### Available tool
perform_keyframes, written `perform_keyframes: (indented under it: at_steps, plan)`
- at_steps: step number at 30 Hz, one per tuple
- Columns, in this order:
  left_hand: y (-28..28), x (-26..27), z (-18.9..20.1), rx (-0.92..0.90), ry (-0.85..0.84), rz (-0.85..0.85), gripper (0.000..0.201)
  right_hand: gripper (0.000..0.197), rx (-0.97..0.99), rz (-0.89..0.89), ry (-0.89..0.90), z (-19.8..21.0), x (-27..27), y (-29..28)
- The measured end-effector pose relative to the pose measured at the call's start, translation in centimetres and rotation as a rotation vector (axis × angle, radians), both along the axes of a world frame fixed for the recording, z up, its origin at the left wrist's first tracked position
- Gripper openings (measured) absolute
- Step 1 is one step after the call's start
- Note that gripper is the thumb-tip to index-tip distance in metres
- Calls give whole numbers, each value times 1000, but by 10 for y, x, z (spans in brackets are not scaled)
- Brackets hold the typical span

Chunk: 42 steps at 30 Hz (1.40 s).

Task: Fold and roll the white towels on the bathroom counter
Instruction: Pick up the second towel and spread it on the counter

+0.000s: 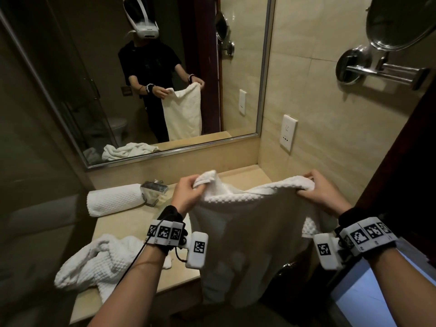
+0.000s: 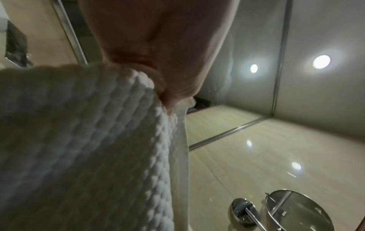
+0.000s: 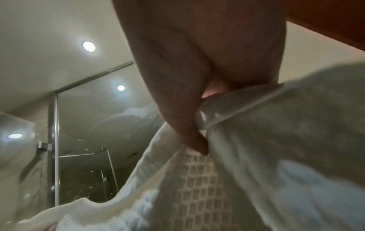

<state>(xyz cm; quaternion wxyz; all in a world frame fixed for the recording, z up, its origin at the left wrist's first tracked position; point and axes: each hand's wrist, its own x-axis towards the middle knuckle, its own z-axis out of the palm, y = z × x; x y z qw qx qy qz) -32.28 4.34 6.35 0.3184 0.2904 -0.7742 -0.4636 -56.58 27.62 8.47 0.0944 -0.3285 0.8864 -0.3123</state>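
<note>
I hold a white waffle-weave towel (image 1: 247, 232) up in front of the counter, and it hangs down past the counter's front edge. My left hand (image 1: 188, 192) grips its upper left corner. My right hand (image 1: 318, 192) grips the upper right corner. The left wrist view shows the towel (image 2: 88, 148) bunched under my left hand (image 2: 158, 62). In the right wrist view my right hand (image 3: 197, 78) pinches the towel's (image 3: 276, 140) hem with the thumb. A rolled white towel (image 1: 113, 199) lies at the counter's back left. A crumpled white towel (image 1: 99, 263) lies at the front left.
The beige counter (image 1: 132, 223) runs under a wall mirror (image 1: 141, 79). A chrome tap (image 1: 154, 192) stands beside the rolled towel. A round shaving mirror on a chrome arm (image 1: 387, 50) juts from the right wall. A wall socket (image 1: 289, 133) sits below it.
</note>
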Motion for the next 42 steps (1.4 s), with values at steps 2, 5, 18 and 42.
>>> perform_keyframes:
  at_steps: [2, 5, 18, 42]
  plan:
    - [-9, 8, 6, 45, 54, 49, 12, 29, -24, 39, 27, 0, -3, 6]
    - [-18, 17, 13, 54, 112, 57, 12, 19, 5, 61, 127, 1, -5, 7]
    - [-28, 39, 17, 62, 164, 131, 16, 23, 64, -196, 508, -1, 7, 9]
    - [-99, -32, -47, -7, -359, 451, 23, 24, 55, -193, -59, -64, -97, -113]
